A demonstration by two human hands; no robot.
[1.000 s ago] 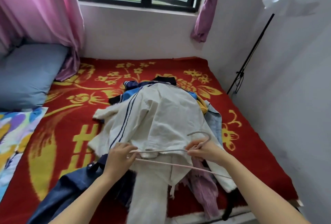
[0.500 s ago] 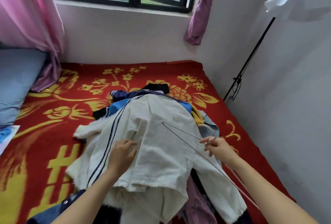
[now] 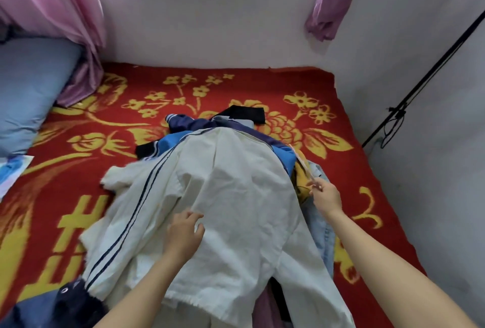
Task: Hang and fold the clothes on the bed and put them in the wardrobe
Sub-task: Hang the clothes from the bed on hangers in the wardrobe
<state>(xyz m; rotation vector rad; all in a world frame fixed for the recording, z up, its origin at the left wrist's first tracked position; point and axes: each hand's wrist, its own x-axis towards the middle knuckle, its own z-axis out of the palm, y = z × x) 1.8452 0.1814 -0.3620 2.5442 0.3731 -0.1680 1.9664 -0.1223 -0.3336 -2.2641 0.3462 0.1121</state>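
Observation:
A pile of clothes lies mid-bed, topped by a white jacket [image 3: 231, 204] with dark blue stripes. Under it show a blue garment [image 3: 168, 145], a navy one [image 3: 191, 124], a black one [image 3: 246, 113], a yellow one [image 3: 301, 186] and light denim [image 3: 324, 225]. My left hand [image 3: 185, 233] rests on the white jacket with relaxed fingers. My right hand [image 3: 325, 199] pinches a thin pale hanger [image 3: 304, 166] at the pile's right side; most of the wire is blurred or hidden.
The red and yellow blanket [image 3: 86, 212] covers the bed. A blue pillow [image 3: 31, 91] and pink curtain [image 3: 52, 2] are at left. Dark denim [image 3: 49, 306] lies at the near left. A black lamp pole [image 3: 420, 83] leans by the right wall.
My left hand let go of the hanger and settled on the white jacket. My right hand carried the hanger from the jacket's hem to the pile's right side. The view moved closer.

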